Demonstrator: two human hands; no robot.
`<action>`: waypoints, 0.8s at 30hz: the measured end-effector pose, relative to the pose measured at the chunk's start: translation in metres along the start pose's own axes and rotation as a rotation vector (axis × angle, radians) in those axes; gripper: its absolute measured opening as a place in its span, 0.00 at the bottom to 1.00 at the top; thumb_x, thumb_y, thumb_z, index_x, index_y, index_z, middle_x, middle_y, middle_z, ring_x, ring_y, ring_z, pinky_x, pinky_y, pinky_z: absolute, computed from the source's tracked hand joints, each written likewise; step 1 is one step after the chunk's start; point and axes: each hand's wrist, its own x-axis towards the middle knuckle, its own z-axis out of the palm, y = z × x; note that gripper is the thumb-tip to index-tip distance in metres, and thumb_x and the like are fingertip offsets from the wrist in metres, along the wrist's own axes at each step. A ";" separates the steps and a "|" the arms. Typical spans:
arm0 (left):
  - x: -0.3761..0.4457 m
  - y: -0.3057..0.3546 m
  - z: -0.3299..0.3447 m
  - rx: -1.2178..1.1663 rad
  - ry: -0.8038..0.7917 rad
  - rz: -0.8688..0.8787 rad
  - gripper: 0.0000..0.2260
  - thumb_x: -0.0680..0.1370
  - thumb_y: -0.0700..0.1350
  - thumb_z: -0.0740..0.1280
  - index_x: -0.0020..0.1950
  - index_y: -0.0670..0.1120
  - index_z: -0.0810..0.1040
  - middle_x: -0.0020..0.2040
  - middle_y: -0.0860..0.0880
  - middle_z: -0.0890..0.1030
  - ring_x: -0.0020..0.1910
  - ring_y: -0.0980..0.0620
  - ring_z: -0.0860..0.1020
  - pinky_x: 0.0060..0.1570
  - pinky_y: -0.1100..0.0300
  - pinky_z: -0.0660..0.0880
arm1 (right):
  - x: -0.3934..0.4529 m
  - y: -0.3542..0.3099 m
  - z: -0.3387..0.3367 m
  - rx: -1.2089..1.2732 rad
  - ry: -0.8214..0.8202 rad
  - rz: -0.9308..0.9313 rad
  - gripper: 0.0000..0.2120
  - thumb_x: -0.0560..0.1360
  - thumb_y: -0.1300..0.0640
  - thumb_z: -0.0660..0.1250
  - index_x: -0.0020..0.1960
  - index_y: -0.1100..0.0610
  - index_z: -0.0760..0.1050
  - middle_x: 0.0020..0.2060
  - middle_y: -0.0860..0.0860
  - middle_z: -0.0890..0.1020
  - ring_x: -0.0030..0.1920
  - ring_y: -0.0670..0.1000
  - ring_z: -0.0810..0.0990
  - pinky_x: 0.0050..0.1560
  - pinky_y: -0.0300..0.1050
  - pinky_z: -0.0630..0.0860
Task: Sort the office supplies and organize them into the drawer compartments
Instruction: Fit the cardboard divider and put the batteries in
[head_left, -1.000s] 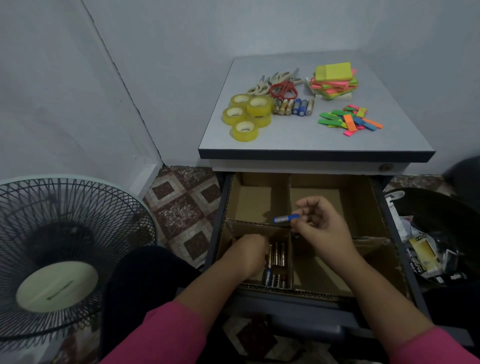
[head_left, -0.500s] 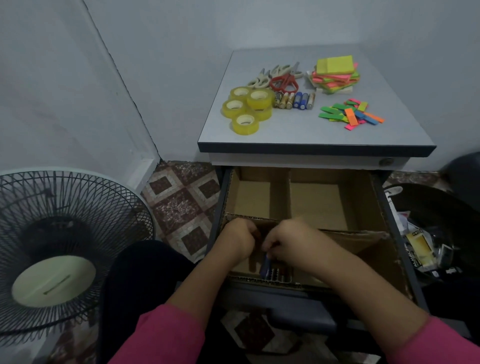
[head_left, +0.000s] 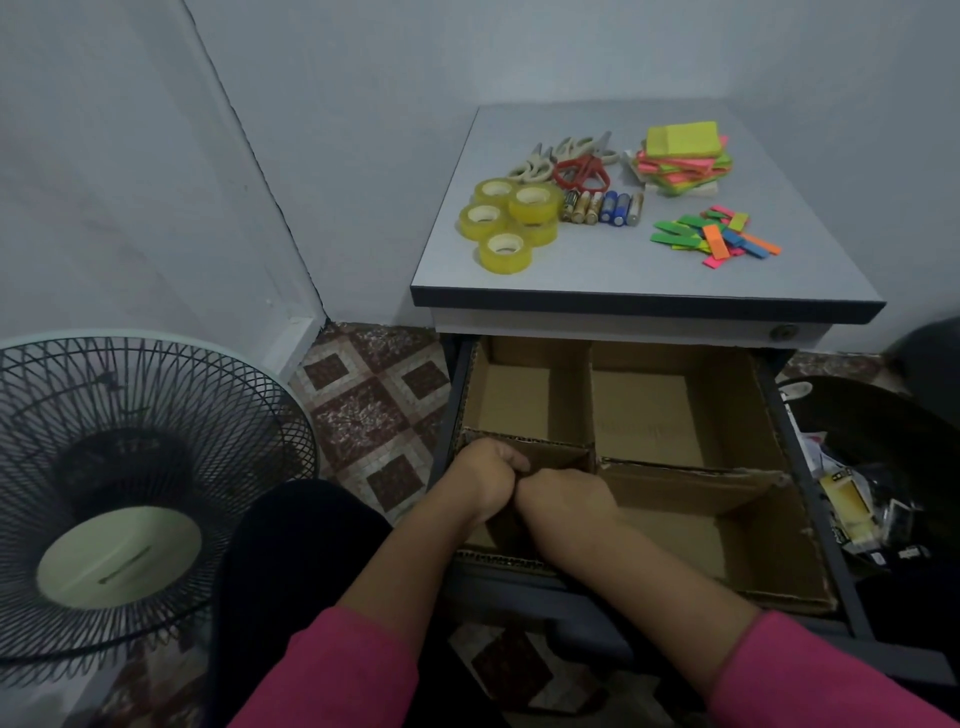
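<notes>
your left hand (head_left: 485, 480) and right hand (head_left: 563, 493) dig in the near-left drawer compartment (head_left: 556, 457); i cannot tell what your fingers hold. tape rolls (head_left: 506, 221), batteries (head_left: 602, 207) and scissors (head_left: 571, 161) wait on top.

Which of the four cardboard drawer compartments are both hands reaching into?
The near-left cardboard compartment: left hand and right hand meet inside it; the other three show only bare cardboard floors.
</notes>
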 end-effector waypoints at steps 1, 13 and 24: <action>-0.001 0.000 0.000 -0.001 0.000 0.004 0.18 0.79 0.31 0.53 0.60 0.39 0.79 0.62 0.42 0.77 0.61 0.47 0.74 0.63 0.59 0.69 | 0.001 0.000 -0.001 0.008 0.010 0.006 0.15 0.79 0.63 0.59 0.65 0.60 0.72 0.57 0.55 0.79 0.57 0.57 0.79 0.50 0.47 0.74; 0.000 0.000 0.000 0.006 -0.014 -0.004 0.17 0.79 0.30 0.53 0.59 0.39 0.79 0.61 0.41 0.78 0.60 0.44 0.75 0.63 0.59 0.70 | 0.006 0.001 0.006 -0.091 -0.012 -0.019 0.14 0.79 0.62 0.59 0.63 0.60 0.74 0.57 0.55 0.80 0.56 0.56 0.80 0.46 0.45 0.73; 0.000 0.001 0.001 -0.029 -0.044 -0.019 0.15 0.79 0.30 0.55 0.61 0.36 0.77 0.59 0.39 0.79 0.57 0.45 0.76 0.55 0.61 0.72 | 0.008 0.000 0.007 -0.147 -0.114 -0.134 0.17 0.80 0.62 0.57 0.68 0.61 0.69 0.62 0.57 0.77 0.58 0.59 0.78 0.52 0.52 0.76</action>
